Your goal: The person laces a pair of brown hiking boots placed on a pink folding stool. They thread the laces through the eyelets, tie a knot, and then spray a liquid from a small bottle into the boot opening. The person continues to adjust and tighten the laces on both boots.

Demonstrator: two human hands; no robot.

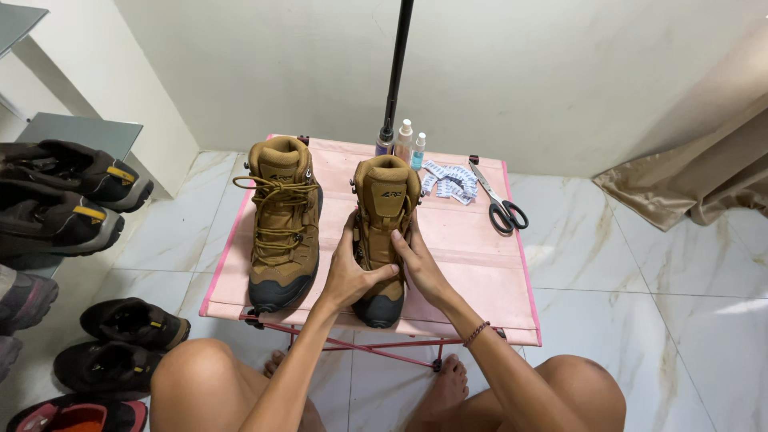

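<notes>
Two tan hiking boots stand on a pink folding table point(472, 264). The left boot point(282, 220) is laced with tan laces and stands alone. The right boot point(386, 208) has no laces showing over its tongue. My left hand point(350, 272) wraps the right boot's left side at the instep. On the other side, my right hand point(416, 264) presses against the boot, fingers on the tongue. Both hands grip this boot near its toe end.
Scissors point(500, 204) with black handles, several small white packets point(450, 182) and small spray bottles point(406, 142) lie at the table's far edge by a black pole point(397, 68). Dark shoes point(128, 324) sit on the floor and shelves at left. A tan curtain point(696, 184) hangs at right.
</notes>
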